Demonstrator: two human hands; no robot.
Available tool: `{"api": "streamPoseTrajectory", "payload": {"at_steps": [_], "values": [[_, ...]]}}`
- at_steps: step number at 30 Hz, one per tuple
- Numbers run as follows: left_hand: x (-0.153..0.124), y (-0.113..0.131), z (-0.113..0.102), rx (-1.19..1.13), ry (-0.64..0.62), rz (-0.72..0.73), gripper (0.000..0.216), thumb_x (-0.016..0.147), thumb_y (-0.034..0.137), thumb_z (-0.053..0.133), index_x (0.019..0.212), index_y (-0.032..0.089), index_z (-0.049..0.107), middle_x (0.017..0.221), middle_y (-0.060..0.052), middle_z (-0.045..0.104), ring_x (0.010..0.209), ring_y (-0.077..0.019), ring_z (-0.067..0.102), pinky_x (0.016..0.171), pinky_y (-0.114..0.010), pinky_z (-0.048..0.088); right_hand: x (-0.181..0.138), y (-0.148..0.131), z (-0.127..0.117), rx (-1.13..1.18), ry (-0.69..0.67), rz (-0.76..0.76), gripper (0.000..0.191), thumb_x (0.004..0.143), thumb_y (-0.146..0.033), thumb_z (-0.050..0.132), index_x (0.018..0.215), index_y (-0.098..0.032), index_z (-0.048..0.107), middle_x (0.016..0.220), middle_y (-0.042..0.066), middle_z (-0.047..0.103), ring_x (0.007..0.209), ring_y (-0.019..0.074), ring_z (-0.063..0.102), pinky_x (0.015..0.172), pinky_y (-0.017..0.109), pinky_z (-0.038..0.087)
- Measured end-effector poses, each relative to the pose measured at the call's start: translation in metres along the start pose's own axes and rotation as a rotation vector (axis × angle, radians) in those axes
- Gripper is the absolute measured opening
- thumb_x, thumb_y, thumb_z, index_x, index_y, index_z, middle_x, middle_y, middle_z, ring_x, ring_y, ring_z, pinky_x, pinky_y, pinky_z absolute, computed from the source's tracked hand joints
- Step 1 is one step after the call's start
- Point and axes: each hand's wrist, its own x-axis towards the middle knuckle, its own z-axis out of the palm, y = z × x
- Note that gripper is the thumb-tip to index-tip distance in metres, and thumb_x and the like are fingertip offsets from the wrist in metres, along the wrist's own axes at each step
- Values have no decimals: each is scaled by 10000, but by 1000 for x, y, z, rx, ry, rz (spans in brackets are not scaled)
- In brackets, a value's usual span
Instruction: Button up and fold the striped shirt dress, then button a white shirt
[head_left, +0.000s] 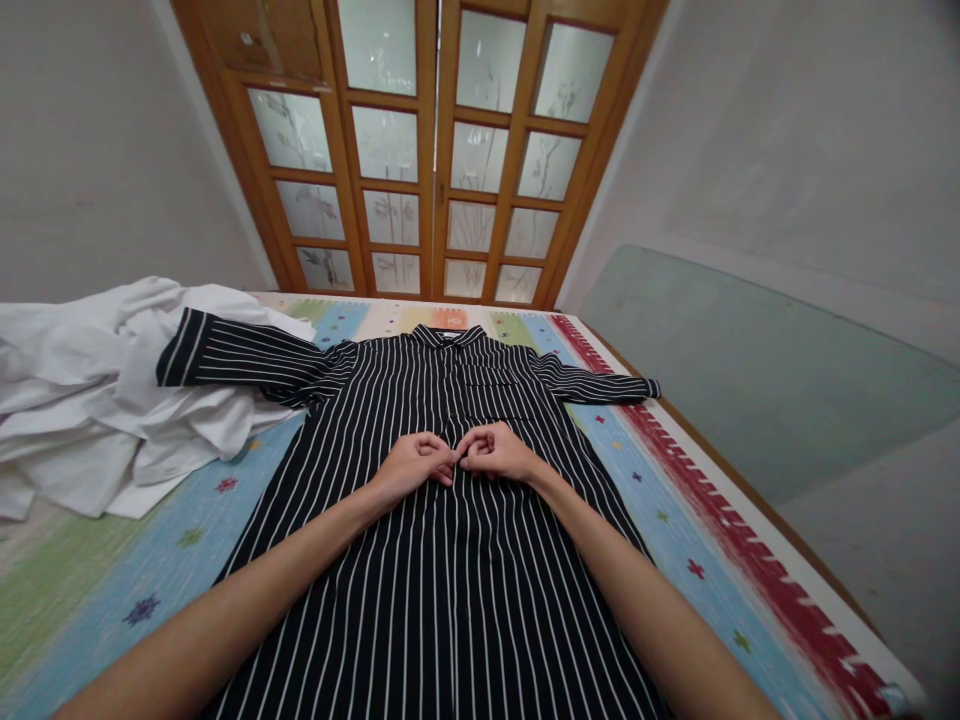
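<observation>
Currently, you have the collared black shirt with thin white stripes (352, 420) lying front up along the middle of the bench with a multicoloured printed cover (694, 530), its collar (429, 338) at the far end and its hem running out of view towards you. Laying-out looks done: body spread fairly flat, both sleeves stretched outward. One sleeve (247, 355) rests across the crumpled heap of white cloth (135, 400); the other sleeve (607, 382) reaches over the bench towards your right.

Work in hand: front placket (454, 580), chest level. Left hand (416, 460) and right hand (496, 450) meet there, fingertips nearly touching. Grip on both sides reads as a fine pinch at the shirt's front edge; whether a button sits between the fingers, you cannot tell from this view.

Progress, as a judgement: partway. The two front panels meet above and below your hands, and the collar sits closely together at the neck. Which fastenings are done is too small to make out. Spot under your fingers: unfinished, by the look of it. Folding: none visible on the shirt's body.
</observation>
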Motion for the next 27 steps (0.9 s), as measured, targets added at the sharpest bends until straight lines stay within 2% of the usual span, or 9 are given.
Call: {"api": "streamPoseTrajectory", "payload": {"at_steps": [5, 9, 15, 21, 27], "values": [[-3, 5, 1, 60, 10, -3, 195, 700, 165, 782, 765, 130, 602, 606, 7, 683, 541, -121, 666, 594, -237, 516, 0, -4, 0, 36, -68, 29, 243, 628, -205, 576, 830, -119, 681, 503, -43, 613, 339, 56, 440, 348, 164, 350], [-3, 5, 2, 49, 18, 3, 228, 669, 129, 798, 755, 135, 587, 580, 23, 668, 534, -120, 668, 583, -229, 510, 1, -2, 1, 43, -55, 34, 260, 616, -197, 545, 824, -124, 683, 498, -46, 611, 333, 56, 437, 339, 161, 341], [-2, -1, 0, 23, 14, 64, 268, 658, 139, 804, 777, 142, 564, 588, 26, 665, 524, -121, 668, 556, -220, 512, 2, -1, 2, 41, -25, 30, 203, 640, -222, 593, 807, -132, 663, 492, -47, 609, 334, 57, 440, 345, 165, 338], [-6, 2, 1, 17, 27, 62, 294, 643, 110, 803, 771, 142, 541, 599, 40, 649, 514, -103, 649, 571, -224, 517, 2, -2, 5, 19, 7, 12, 148, 646, -225, 646, 770, -146, 629, 485, -61, 592, 343, 50, 435, 354, 160, 325], [-5, 2, 2, 5, 24, 93, 288, 637, 98, 802, 745, 143, 539, 577, 53, 627, 473, -78, 617, 522, -195, 492, 2, 3, 2, 7, 17, 1, 195, 641, -261, 715, 769, -145, 624, 506, -56, 596, 363, 55, 459, 365, 167, 338]]}}
